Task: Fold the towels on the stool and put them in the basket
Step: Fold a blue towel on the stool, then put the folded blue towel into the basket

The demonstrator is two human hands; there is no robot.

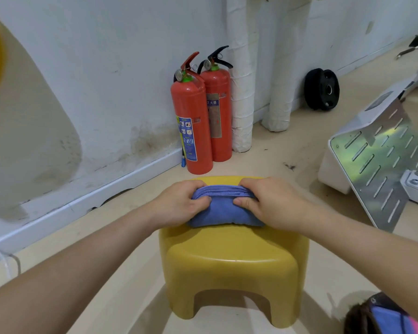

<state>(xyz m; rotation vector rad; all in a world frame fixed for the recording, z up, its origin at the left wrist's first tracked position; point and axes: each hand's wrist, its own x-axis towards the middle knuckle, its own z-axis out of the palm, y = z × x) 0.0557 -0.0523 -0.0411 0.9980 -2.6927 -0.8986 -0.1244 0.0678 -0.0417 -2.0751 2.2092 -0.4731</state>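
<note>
At frame centre, the blue towel looks like soft, matt terry cloth; the yellow stool beneath is smooth, glossy plastic; the perforated panel at right is shiny metal.

Yellow plastic stool on the beige floor, a folded blue towel on its top.

stool 1 | towel on stool 1 | fire extinguishers 2 | wrapped pipes 2 | weight plate 1
</note>
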